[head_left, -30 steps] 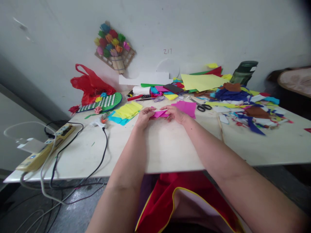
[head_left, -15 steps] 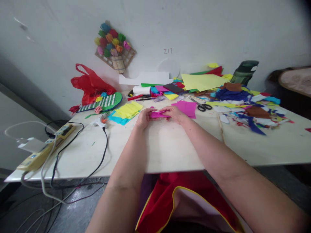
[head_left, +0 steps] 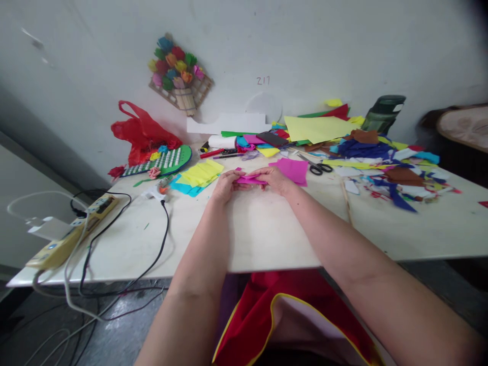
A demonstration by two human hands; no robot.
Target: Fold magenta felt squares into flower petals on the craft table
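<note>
Between my two hands, low over the middle of the table, is a folded piece of magenta paper [head_left: 249, 180]. My left hand [head_left: 225, 186] is closed on its left end, and my right hand [head_left: 273, 180] pinches the right end from above. Some of the fingertips are hidden under or behind the paper. Just behind my right hand lies a stack of magenta paper squares [head_left: 293, 171]. To the left of my left hand are yellow paper squares [head_left: 202, 173] on top of blue paper squares [head_left: 186, 187].
Black scissors [head_left: 319, 168] lie right of the magenta stack, near a thin stick [head_left: 346, 203]. Coloured scraps [head_left: 404, 178] cover the right side. A glue gun [head_left: 155, 193], its cord and a power strip [head_left: 76, 229] are at left. A green bottle [head_left: 383, 114] stands at the back.
The fingers of my left hand have shifted slightly on the magenta paper, covering a little more of its left end. My right hand stays nearly still.
</note>
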